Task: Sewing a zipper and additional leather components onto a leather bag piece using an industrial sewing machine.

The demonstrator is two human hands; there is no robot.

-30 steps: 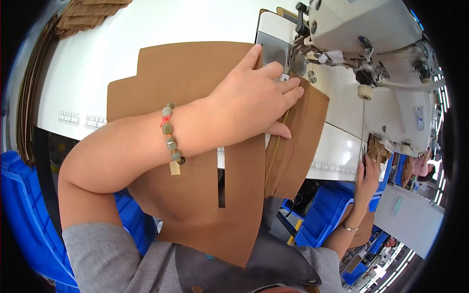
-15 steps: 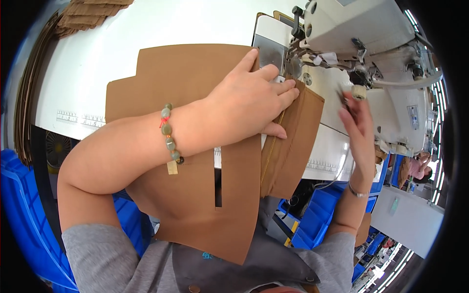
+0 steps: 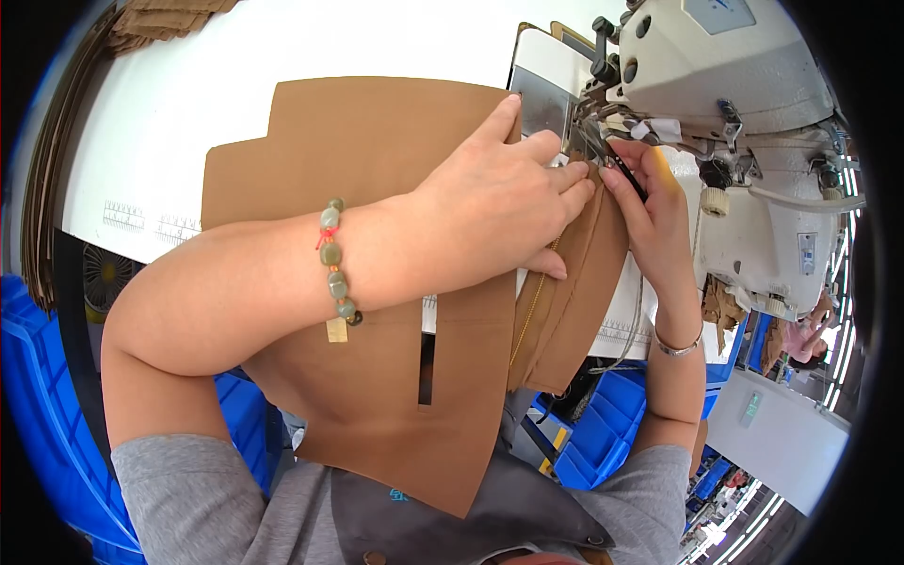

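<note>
A large brown panel [image 3: 367, 151] with a narrow slot lies across the table, reaching over my lap. Flat on it, fingers apart, rests my left hand [image 3: 504, 207], its fingertips on a folded brown strip [image 3: 574, 311] that has a gold zipper [image 3: 527, 325] along it. The strip runs up beside the sewing machine's foot area [image 3: 589, 127]. My right hand [image 3: 654, 207] grips a slim dark metal tool [image 3: 626, 174], apparently snips or tweezers, with its tip at the top end of the strip, close to the needle area. The exact tip is too small to make out.
The white machine body [image 3: 720, 66] fills the upper right. Brown pieces are stacked [image 3: 160, 19] on the white table [image 3: 151, 113]. Blue bins [image 3: 598, 428] stand below both sides. A pale board [image 3: 772, 438] is at lower right; a person in pink [image 3: 805, 339] is beyond.
My right hand has risen from the table's lower right edge to the needle area with the dark tool. My left hand stays on the panel, shifted only slightly.
</note>
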